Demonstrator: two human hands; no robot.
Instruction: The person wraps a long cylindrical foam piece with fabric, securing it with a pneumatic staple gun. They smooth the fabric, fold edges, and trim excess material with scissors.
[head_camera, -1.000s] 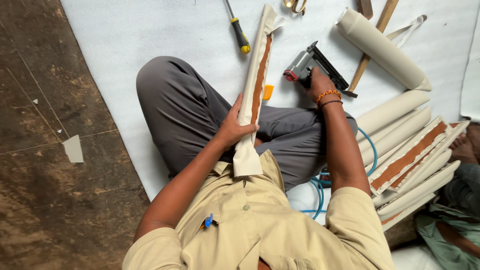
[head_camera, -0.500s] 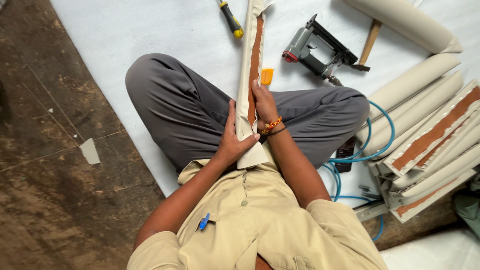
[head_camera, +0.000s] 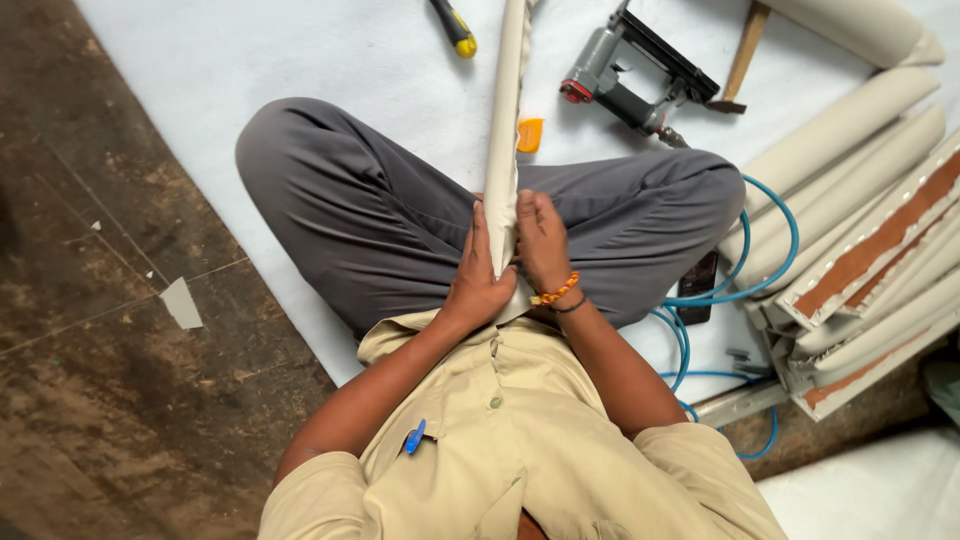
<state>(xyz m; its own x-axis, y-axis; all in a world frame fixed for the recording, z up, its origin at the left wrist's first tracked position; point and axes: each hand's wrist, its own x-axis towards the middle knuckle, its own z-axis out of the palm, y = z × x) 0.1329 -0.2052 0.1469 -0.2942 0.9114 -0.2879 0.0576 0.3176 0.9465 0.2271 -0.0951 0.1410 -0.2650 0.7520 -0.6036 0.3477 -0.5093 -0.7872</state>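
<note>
A long, narrow strip wrapped in cream fabric (head_camera: 503, 130) lies over the person's crossed legs, its long axis running from the lap straight toward the far edge of the white sheet (head_camera: 250, 60). Both hands clasp its near end: the left hand (head_camera: 478, 285) wraps it from the left, the right hand (head_camera: 542, 243) presses it from the right, so neither is nearer. To the far right rests a grey pneumatic staple gun (head_camera: 630, 75) with a blue coiled air hose (head_camera: 775, 250); a stack of cream-covered panels (head_camera: 860, 250) sits at right. A yellow-handled screwdriver (head_camera: 455, 28) lies far left of the strip.
</note>
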